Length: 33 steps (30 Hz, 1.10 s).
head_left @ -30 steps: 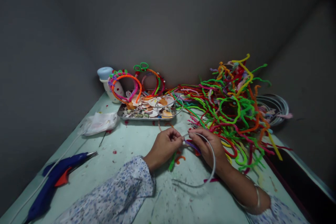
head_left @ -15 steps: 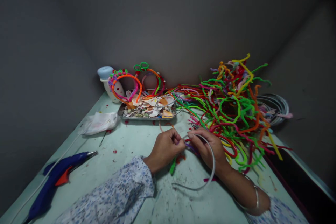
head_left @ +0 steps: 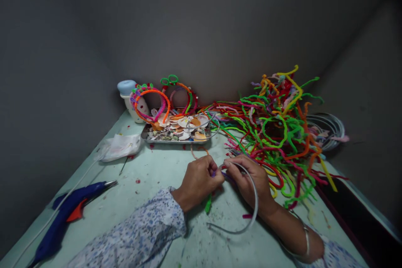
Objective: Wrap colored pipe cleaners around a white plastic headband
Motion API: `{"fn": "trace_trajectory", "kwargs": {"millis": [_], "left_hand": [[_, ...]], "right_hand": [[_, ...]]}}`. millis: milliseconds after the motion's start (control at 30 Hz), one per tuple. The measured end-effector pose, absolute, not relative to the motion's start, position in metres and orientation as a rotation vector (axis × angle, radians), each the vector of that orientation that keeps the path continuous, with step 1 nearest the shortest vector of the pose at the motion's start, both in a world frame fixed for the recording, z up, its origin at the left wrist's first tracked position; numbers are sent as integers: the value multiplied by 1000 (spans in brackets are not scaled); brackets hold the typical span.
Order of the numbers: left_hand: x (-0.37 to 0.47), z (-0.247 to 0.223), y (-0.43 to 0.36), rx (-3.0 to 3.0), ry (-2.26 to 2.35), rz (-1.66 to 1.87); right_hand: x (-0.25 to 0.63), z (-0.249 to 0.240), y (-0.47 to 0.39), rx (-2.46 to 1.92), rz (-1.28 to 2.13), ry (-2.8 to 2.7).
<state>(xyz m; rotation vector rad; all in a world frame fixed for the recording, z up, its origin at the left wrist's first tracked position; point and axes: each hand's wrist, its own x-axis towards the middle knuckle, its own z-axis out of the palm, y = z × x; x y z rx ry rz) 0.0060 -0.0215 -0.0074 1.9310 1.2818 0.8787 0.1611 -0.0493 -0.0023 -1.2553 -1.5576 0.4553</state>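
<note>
My right hand (head_left: pixel 253 180) is closed on a bare metal headband (head_left: pixel 256 199), whose curve hangs over the wrist side with one end low above the table. My left hand (head_left: pixel 198 181) pinches a purple pipe cleaner (head_left: pixel 228 176) close to the held part of the band. The pipe cleaner runs behind the band towards my right fingers; its exact wrap is hidden. Below my left fingers a green pipe cleaner (head_left: pixel 208 204) lies on the table, and a short magenta piece (head_left: pixel 247 216) is under the band.
A metal tray (head_left: pixel 176 142) of shells and beads stands at the back, with decorated headbands (head_left: pixel 169 102) on it. Left are a bottle (head_left: pixel 127 88), a plastic bag (head_left: pixel 121 146) and a blue glue gun (head_left: pixel 63 217). A tangled pipe-cleaner heap (head_left: pixel 276 125) and bare headbands (head_left: pixel 334 127) fill the right.
My left hand has shifted slightly right, its fingertips nearer the right hand. The band's low end has tipped a little down and right.
</note>
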Motion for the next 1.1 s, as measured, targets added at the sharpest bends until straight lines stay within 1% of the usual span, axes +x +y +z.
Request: {"fn": "trace_trajectory", "kwargs": {"millis": [200,500,633,933,1100], "left_hand": [[3,-4,-15,1646,1054,837],[3,-13,-10,1520,1043,769],[3,-15,-6,1427,1042,793],[3,-12,-3,1317,1060,814],[3,-8,-3,1271,1065,783]], "right_hand": [[164,-7,-47,-1359,439,-1463],[166,-10,-44,-1402,493,-1335],[165,-10,-41,-1342,569,-1358],[164,-13,-37,-1296,564,-1562],[164,-11,-38,-1301,637,-1610]]}}
